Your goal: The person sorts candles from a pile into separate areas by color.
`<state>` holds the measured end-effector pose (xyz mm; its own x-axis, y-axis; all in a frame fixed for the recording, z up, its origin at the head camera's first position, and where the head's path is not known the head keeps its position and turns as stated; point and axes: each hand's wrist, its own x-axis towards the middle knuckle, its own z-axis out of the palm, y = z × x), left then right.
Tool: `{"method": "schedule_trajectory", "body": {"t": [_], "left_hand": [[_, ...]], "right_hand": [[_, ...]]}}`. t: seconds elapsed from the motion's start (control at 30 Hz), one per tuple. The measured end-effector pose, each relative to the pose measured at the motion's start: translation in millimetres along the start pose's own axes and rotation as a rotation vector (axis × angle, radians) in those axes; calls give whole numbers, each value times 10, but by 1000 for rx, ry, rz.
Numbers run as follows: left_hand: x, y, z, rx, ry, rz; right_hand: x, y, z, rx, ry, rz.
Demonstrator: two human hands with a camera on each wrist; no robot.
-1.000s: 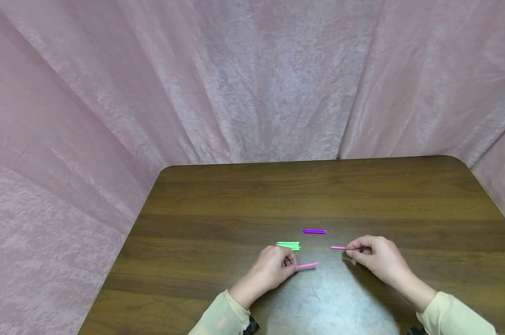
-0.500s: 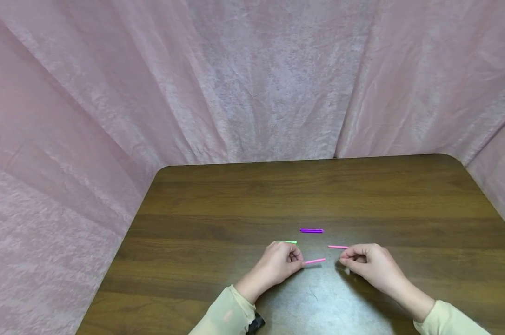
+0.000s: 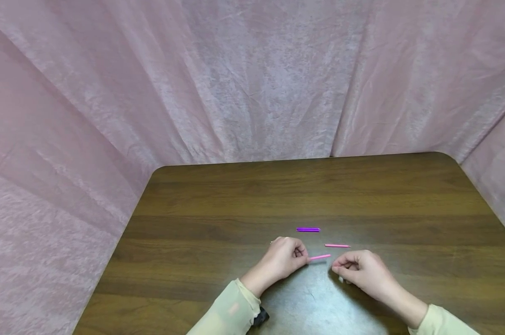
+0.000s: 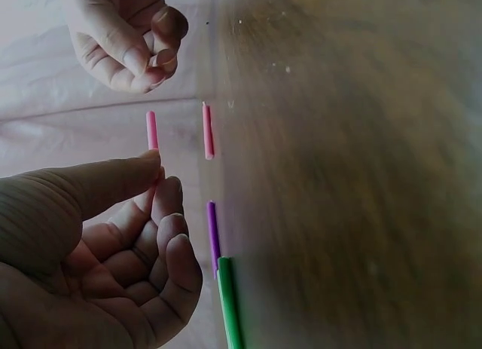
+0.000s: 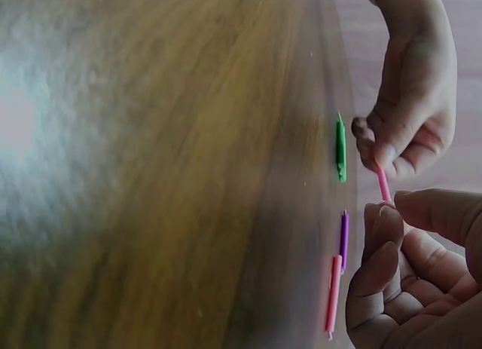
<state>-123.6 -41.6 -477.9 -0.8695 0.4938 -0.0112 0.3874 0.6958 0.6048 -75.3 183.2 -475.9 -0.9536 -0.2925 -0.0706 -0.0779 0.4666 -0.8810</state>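
Note:
My left hand (image 3: 282, 258) pinches a pink birthday candle (image 3: 320, 257) by one end between thumb and fingertips, its other end pointing right. Close to that free end is my right hand (image 3: 363, 272), its fingers loosely curled and holding nothing. In the right wrist view its fingertips (image 5: 388, 213) overlap the candle's tip; the left wrist view shows a gap there. Beyond the hands a second pink candle (image 3: 337, 245) lies on the table. Purple candles (image 3: 308, 229) lie side by side farther back. Green candles (image 5: 341, 149) are mostly hidden behind my left hand in the head view.
The brown wood-grain table (image 3: 219, 200) has rounded far corners. Pink velvety curtains (image 3: 261, 83) hang behind it and at both sides. A black strap (image 3: 261, 317) shows at the left sleeve.
My right hand has let go of the second pink candle, leaving it on the table, and has moved nearer and leftward. My left hand has carried its candle rightward, now covering the green ones.

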Motion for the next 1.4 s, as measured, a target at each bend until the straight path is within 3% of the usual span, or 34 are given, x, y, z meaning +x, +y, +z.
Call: {"method": "schedule_trajectory", "body": {"t": [0.27,0.53,0.87,1.4], "left_hand": [[93,39,28,33,2,50],[179,88,49,70,-12,57],[290,136,95,182,7,104],[415,209,173,237,13,120]], "right_hand": [[-6,-12,79,52,-40,-14],[-13,-16,150,69,-63,-46],[-29,-18,205,60,-65,-60],[-47,-9,248,91,-88,-72]]}}
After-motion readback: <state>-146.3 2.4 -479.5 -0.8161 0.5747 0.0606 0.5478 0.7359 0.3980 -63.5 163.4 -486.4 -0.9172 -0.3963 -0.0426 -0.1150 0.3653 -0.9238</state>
